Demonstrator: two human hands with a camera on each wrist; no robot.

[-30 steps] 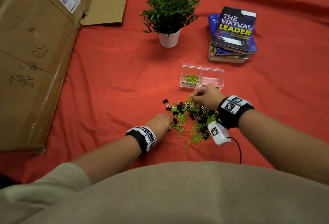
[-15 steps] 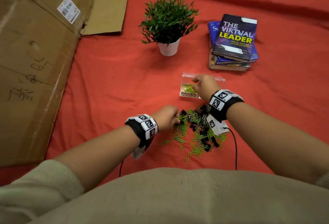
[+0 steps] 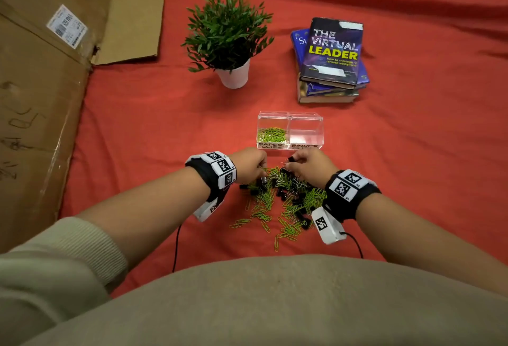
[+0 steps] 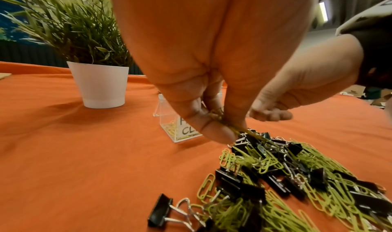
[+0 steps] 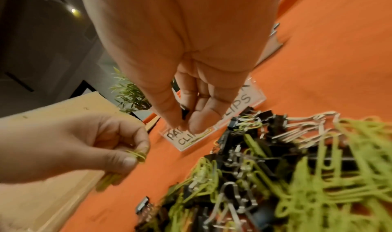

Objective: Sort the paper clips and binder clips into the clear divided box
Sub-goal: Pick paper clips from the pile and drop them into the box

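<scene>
Head view: mixed pile (image 3: 283,200) of green paper clips and black binder clips spread on the red worktop (image 3: 154,125), just in front of the clear divided box (image 3: 290,131). Left compartment labelled for paper clips, already holding a small heap of green ones; right compartment looks bare, though glare makes that hard to call. Left hand (image 3: 248,165) and right hand (image 3: 310,165) both down at the far edge of the pile, near the box. Potted plant (image 3: 229,40), stack of books (image 3: 330,59) and flattened cardboard (image 3: 41,84) sitting further off.

Left wrist view: left hand pinching a few paper clips (image 4: 218,118) between thumb and fingers, one trailing into the heap.

Right wrist view: right hand pinching one black binder clip (image 5: 185,114), fingers curled around it; left hand beside it with green clips (image 5: 137,153) poking out.

Possible trouble, just guessing: trailing clip hooked on others, dragging a binder clip into the wrong side. Loose bundle slipping mid-carry. Hands close together, easy to bump the light box or cross over and drop into the wrong compartment.
</scene>
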